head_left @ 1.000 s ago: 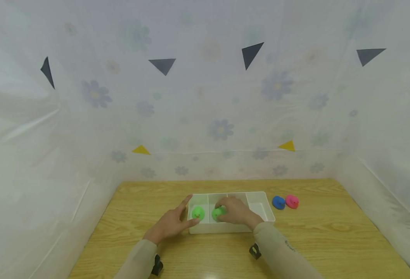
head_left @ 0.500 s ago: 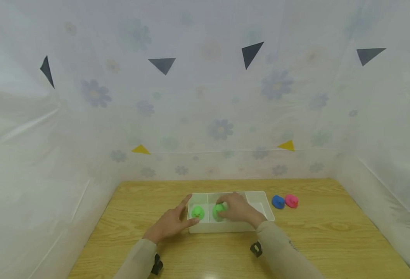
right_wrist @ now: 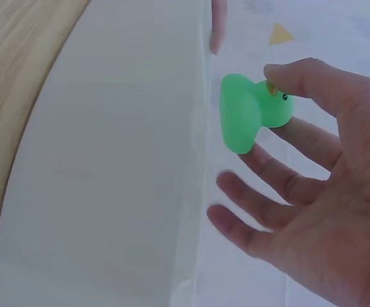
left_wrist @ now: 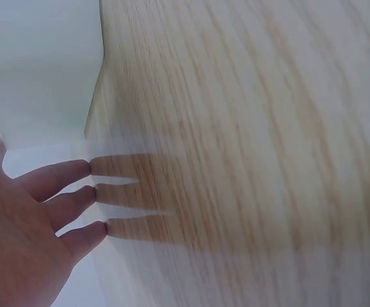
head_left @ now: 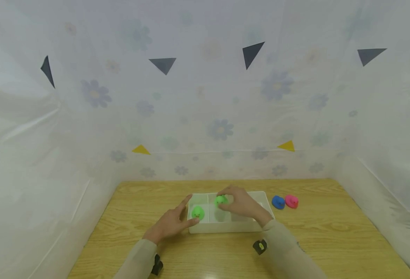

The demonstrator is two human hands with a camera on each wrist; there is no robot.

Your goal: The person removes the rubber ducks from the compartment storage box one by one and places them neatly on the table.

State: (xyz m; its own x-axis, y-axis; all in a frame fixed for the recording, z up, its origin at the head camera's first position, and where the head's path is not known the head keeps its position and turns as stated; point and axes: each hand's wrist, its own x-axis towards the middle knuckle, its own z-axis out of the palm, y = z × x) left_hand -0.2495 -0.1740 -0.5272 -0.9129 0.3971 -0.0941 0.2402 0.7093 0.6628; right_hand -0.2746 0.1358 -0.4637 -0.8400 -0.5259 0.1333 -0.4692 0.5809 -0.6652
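My right hand (head_left: 242,202) pinches a green rubber duck (right_wrist: 239,115) between thumb and fingers. In the right wrist view the duck shows above the rim of the white divided tray (head_left: 222,228), its base turned toward the tray wall. Another green duck (head_left: 198,214) sits in the leftmost compartment. At the tray's left end rests my left hand (head_left: 170,224), thumb and index finger spread along the rim. Its other fingers (left_wrist: 69,204) are straight, with tips at the wooden table. The right hand partly hides the tray's middle compartments.
A blue duck (head_left: 278,202) and a pink duck (head_left: 291,201) stand side by side on the table (head_left: 316,236), just right of the tray. White flowered sheeting (head_left: 205,116) encloses the table at the back and both sides.
My right hand has raised the green duck from the floor of the second compartment, up and toward the back of the tray. The left hand has stayed in place.
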